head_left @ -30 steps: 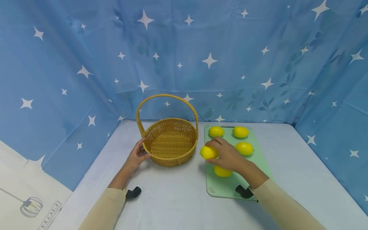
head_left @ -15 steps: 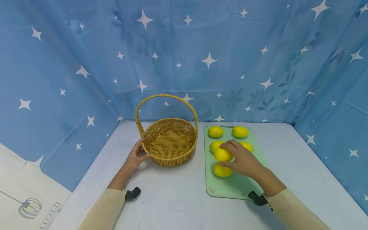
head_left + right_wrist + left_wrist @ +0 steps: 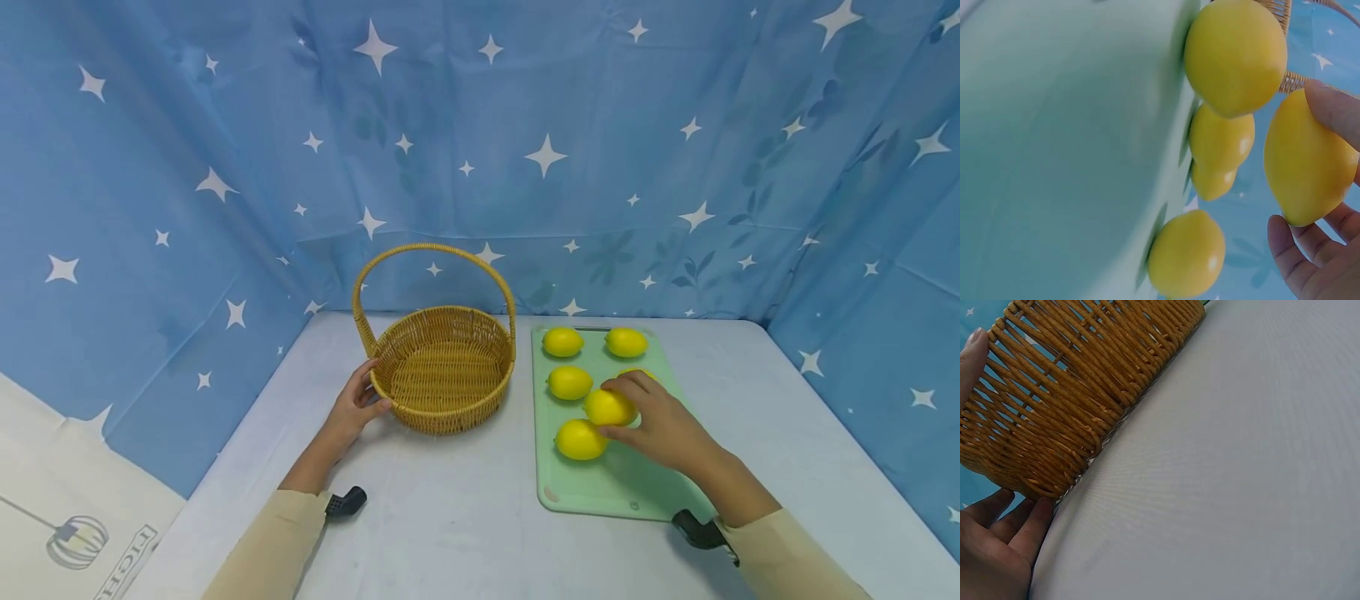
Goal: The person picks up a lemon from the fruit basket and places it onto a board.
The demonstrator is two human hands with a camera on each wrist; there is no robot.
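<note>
On the green board, the right hand pinches a lemon between thumb and fingertips, held just above the other lemons; the left hand, fingers lightly curled, rests against the basket wall. The light fingertip pinch could let the smooth lemon slip and knock the neighbours off the board. A second earlier the lemon hung at the board's left edge beside the basket; it now lies rightward, mid-board.

I see a smooth yellow lemon held lengthwise just above the pale green cutting board, among five others resting there; beside the board stands an empty round wicker basket, handle upright.
</note>
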